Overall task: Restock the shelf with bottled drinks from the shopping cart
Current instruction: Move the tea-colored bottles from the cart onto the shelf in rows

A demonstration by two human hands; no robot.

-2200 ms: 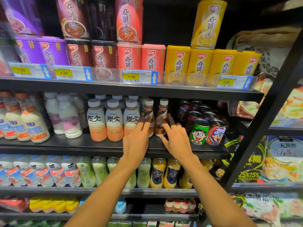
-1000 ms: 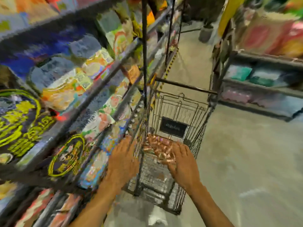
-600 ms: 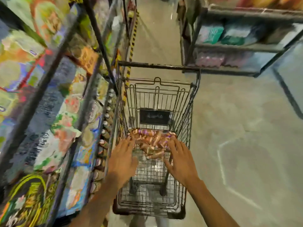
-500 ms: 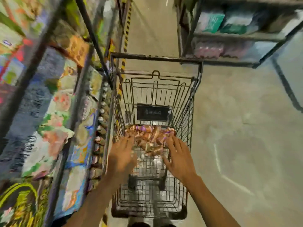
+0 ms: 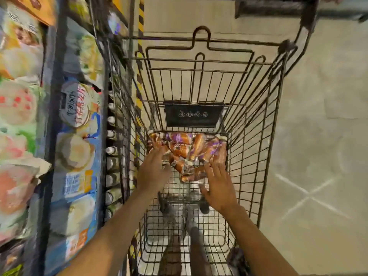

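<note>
Several bottles (image 5: 187,154) lie jumbled, axes mixed, at the shopping cart's (image 5: 256,136) far end. Left hand (image 5: 154,172), fingers spread, touches the heap; right hand (image 5: 218,188), also spread and empty, hovers just short.

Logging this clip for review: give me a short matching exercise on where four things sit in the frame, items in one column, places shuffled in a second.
Column 1
1. bottled drinks
2. left hand
3. black sign plate
4. snack packages

Column 2
A. on the shelf rack left of the shopping cart
B. fixed on the cart's far end wall
C. piled at the far end of the cart's floor
D. reaching into the cart, open, at the near left edge of the pile

Pairs: 1-C, 2-D, 3-B, 4-A
</note>
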